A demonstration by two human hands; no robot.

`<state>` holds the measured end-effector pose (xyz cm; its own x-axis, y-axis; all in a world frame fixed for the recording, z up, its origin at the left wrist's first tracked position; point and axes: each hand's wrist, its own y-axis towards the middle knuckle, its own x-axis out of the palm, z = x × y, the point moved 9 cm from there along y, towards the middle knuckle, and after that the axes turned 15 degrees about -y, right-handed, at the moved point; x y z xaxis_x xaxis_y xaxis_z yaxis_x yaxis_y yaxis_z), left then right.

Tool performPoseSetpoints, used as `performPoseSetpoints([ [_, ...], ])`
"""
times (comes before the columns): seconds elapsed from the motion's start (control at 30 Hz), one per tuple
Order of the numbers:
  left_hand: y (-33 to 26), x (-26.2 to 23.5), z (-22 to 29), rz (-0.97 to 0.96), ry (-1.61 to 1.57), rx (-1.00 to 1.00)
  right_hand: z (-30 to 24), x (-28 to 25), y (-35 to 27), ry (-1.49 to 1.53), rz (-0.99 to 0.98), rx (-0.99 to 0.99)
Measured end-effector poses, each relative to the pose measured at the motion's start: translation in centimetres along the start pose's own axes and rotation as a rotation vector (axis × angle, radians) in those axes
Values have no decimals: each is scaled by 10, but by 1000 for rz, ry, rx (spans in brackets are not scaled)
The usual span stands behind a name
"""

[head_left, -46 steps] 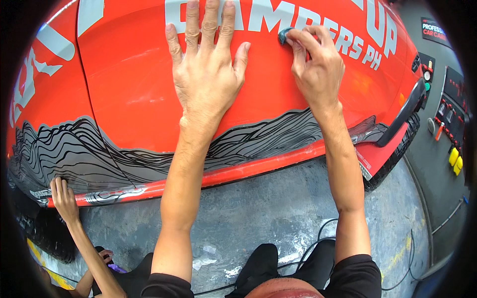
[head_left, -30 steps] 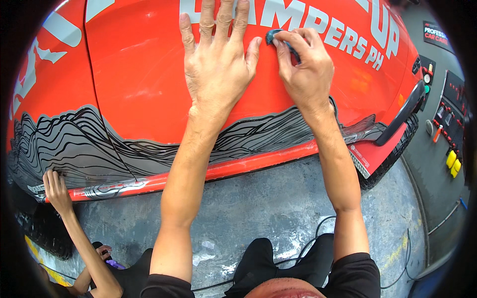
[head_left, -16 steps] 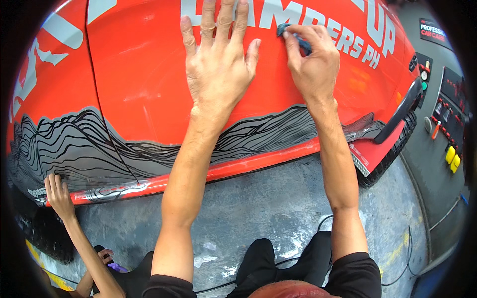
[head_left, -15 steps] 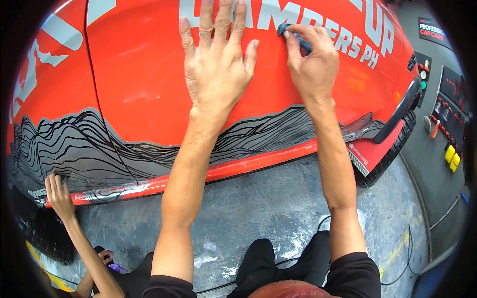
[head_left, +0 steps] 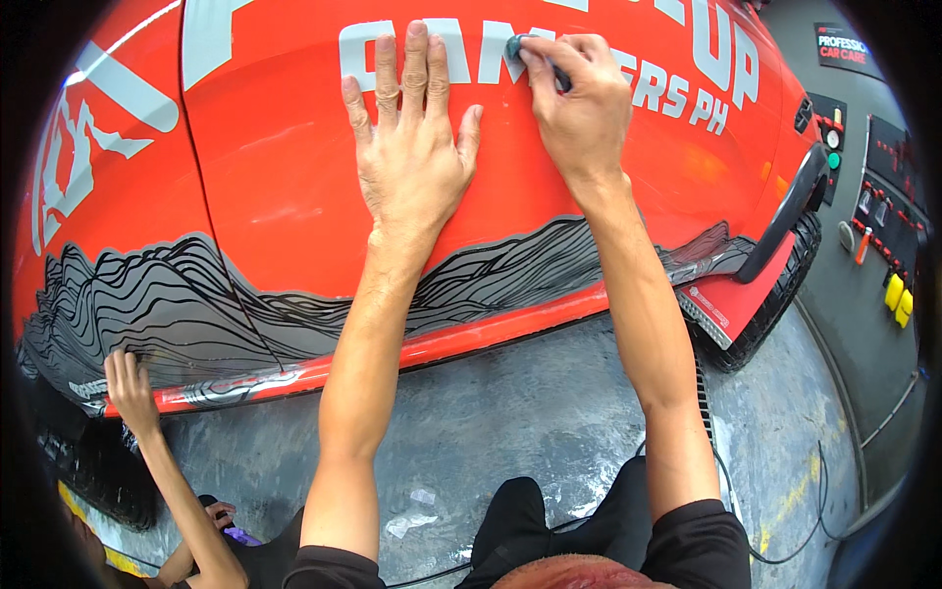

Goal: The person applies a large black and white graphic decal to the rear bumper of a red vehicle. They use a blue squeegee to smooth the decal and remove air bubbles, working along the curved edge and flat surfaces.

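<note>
A: What filled most of the view?
B: A red car (head_left: 294, 187), its side toward the wearer. Grey, stained floor (head_left: 510, 412) spread below the car, and a dark wall (head_left: 854, 304) stood beyond the car's right end.
A: And on the car itself?
B: A grey stripe (head_left: 491, 270) of black wavy lines ran along the lower part of the car, with pale lettering (head_left: 488, 49) high on its side. A black tire (head_left: 785, 294) showed at the car's lower right.
A: How were the wearer's hands?
B: The left hand (head_left: 412, 162) lay flat on the car, fingers slightly spread and thumb held wide, its fingers over the lettering. The right hand (head_left: 589, 113) was bent narrow, pinching something against the car's upper side.
A: Anyone else?
B: A co-worker's hand (head_left: 130, 393) touched the car's lower left edge.
A: What was in the right hand, then?
B: A small dark blue wad (head_left: 513, 46), on the car's upper side at the lettering. Part of it was hidden under the fingers, so I couldn't tell what it was made of.
</note>
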<state>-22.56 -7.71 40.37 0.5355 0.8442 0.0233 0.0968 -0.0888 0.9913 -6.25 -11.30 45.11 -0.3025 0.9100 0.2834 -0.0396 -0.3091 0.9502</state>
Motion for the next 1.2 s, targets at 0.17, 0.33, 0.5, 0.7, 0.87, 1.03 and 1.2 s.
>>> performPoseSetpoints([
  [0.17, 0, 2, -3, -3, 15, 13, -6, 8, 4, 22, -1, 19],
  [0.33, 0, 4, -2, -6, 8, 4, -20, 4, 13, -15, 28, -14],
  [0.5, -1, 0, -1, -1, 24, 4, -27, 5, -3, -16, -59, -33],
  [0.7, 1, -1, 1, 13, 7, 6, -34, 4, 18, -9, 6, -63],
  [0.87, -1, -1, 0, 14, 23, 6, -24, 8, 20, 15, -7, -16],
  [1.03, 0, 0, 0, 12, 15, -1, -26, 8, 13, 24, -75, 9],
  [1.2, 0, 3, -2, -20, 17, -4, -35, 8, 21, -11, -51, -26],
])
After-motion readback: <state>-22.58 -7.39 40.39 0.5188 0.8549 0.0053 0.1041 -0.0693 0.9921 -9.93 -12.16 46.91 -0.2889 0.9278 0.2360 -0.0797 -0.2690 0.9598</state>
